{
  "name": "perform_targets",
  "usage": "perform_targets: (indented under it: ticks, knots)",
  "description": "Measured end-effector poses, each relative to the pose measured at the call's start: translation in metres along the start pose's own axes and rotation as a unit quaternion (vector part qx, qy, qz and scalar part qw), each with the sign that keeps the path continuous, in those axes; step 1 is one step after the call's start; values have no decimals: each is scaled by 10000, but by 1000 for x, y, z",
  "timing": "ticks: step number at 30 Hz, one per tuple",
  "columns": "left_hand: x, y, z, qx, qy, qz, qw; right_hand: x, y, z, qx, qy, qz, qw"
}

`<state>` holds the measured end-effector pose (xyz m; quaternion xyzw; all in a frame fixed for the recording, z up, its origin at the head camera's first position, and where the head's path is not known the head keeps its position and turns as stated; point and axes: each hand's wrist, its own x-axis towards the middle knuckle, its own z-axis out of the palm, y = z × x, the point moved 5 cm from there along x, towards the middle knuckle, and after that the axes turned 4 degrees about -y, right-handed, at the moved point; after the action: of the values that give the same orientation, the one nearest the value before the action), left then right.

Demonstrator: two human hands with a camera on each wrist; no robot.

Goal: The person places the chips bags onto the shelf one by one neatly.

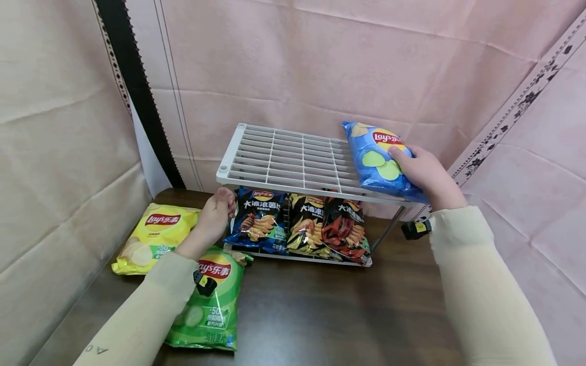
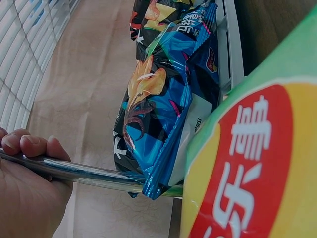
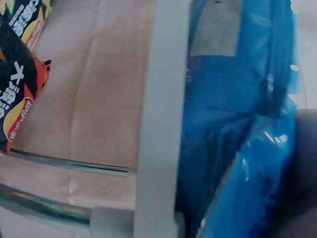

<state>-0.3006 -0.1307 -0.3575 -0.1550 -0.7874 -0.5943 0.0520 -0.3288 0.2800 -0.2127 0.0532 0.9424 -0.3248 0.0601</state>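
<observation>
My right hand [image 1: 423,170] holds a blue Lay's chip bag [image 1: 377,157], thumb on its front, at the right end of the white rack's upper shelf [image 1: 288,157]. In the right wrist view the blue bag [image 3: 233,114] lies against the shelf's edge bar. My left hand [image 1: 215,216] grips the rack's metal post [image 2: 99,171] at the left front, fingers curled round it. On the lower shelf stand a dark blue chip bag [image 1: 258,218], a yellow-and-black one [image 1: 306,223] and a red-and-black one [image 1: 345,229].
A yellow chip bag [image 1: 155,234] lies on the brown table [image 1: 311,315] at the left. Nearer, a green chip bag [image 1: 206,315] lies partly under my left forearm. Pink cloth [image 1: 320,61] hangs behind the rack and along both sides.
</observation>
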Motion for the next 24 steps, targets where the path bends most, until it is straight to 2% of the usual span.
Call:
perform_targets:
  ticks: [5,16,19,21,22,24]
  knots:
    - [1,1,1,2,9,-9,10000,-7,8,-5,136,-6,-98,9999]
    - [2,-1,0,45,-26,13,10000,-16,26,-14,628,278,-374,9969]
    - [4,-2,0,56,-16,55,10000,-18,36,-18,1078,310,-418,9928]
    - [4,-3,1,57,0,57,10000,-18,46,-18,1819,226,-482,9819]
    - [4,-3,1,42,5,45,10000,-18,53,-17,2296,163,-545,9716]
    - [4,-4,1,38,14,34,10000,-17,69,-13,3312,-18,-717,9408]
